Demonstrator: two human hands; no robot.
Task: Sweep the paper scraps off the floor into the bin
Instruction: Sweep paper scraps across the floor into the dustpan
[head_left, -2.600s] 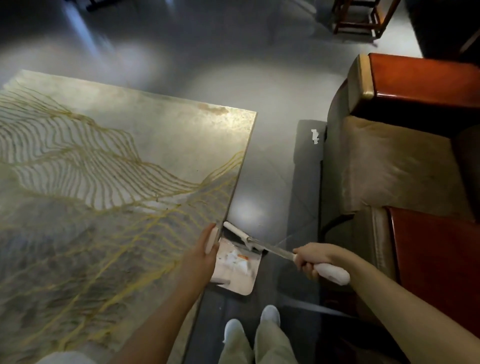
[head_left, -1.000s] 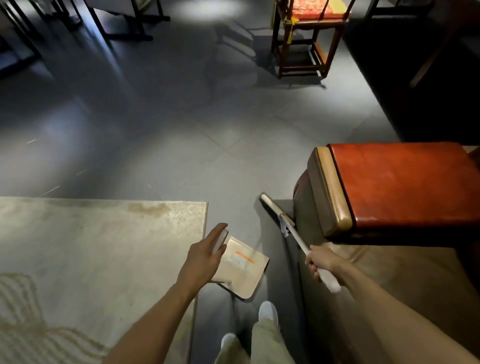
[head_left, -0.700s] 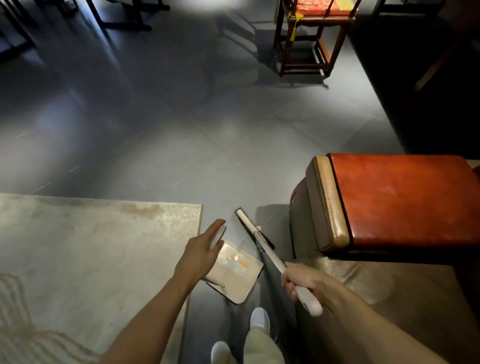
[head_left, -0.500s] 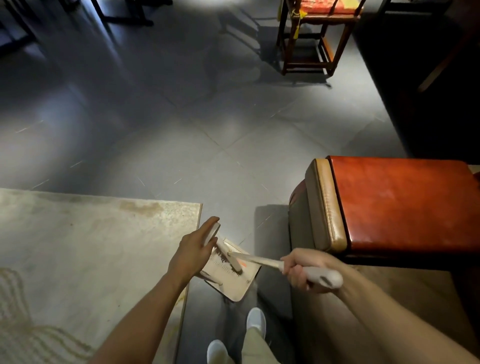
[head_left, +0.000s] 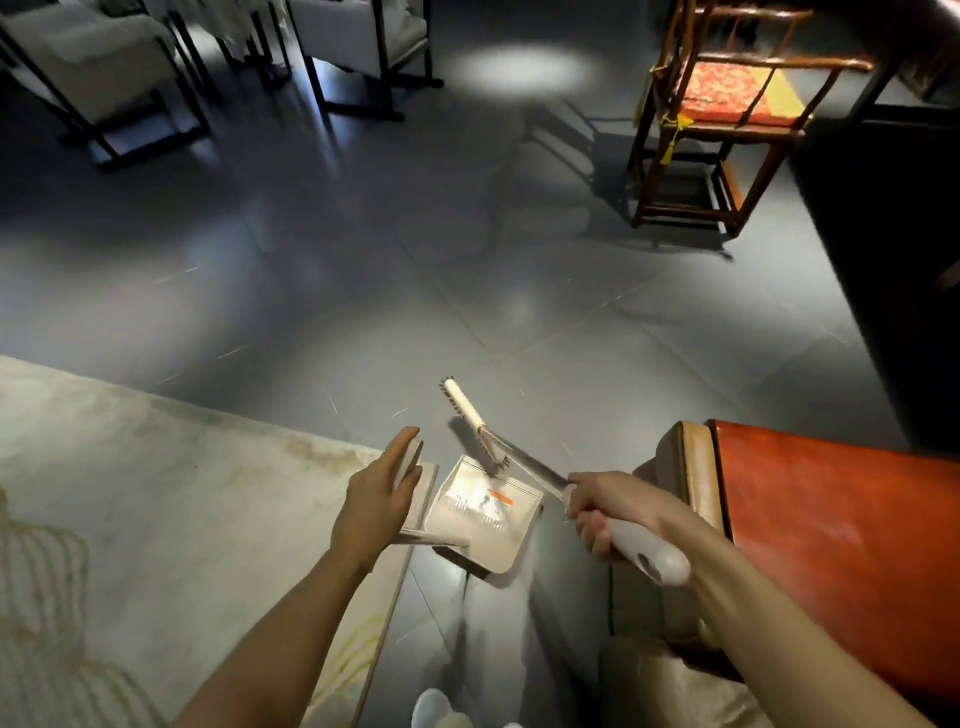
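Note:
A beige dustpan (head_left: 498, 540) hangs low over the dark floor, with white paper scraps and an orange bit (head_left: 480, 503) lying in it. My left hand (head_left: 376, 499) holds its upright handle (head_left: 413, 457), thumb on top. My right hand (head_left: 608, 512) grips the grey handle of a small broom (head_left: 475, 415). The broom's head points forward over the pan's far edge, bristles down. No bin is in view.
A pale table with gold lines (head_left: 156, 519) fills the left foreground. A brown and red sofa arm (head_left: 810, 519) stands close on the right. A wooden chair with a red cushion (head_left: 722, 119) and pale chairs (head_left: 88, 67) stand farther back. My shoes (head_left: 436, 712) are below.
The view has tilted up from the table gap toward the open floor. The broom head swung into the pan, then lifted forward out of it. A scrap seen by the sofa is gone from view.

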